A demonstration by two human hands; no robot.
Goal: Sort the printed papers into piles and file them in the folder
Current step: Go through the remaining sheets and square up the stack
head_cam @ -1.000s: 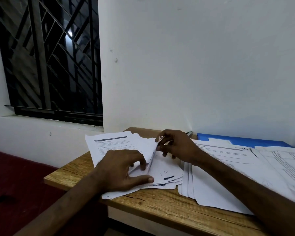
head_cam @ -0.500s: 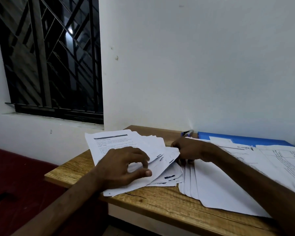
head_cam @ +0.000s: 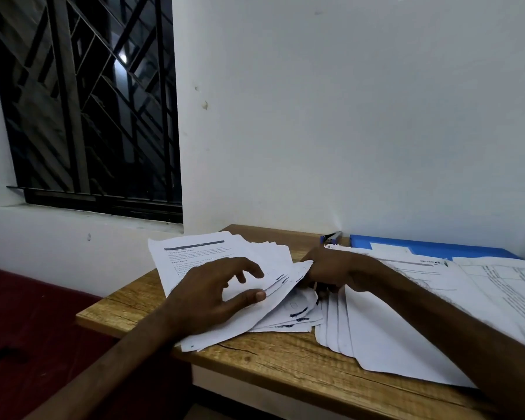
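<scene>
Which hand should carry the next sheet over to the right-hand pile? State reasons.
Right. The right hand pinches the edge of the fanned pile, beside the right-hand pile; the left hand only rests on top.

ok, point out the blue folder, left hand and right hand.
blue folder [head_cam: 452, 251]: head view, bare cover by the wall.
left hand [head_cam: 206, 295]: head view, back of the hand.
right hand [head_cam: 334, 268]: head view, back of the hand.
</scene>
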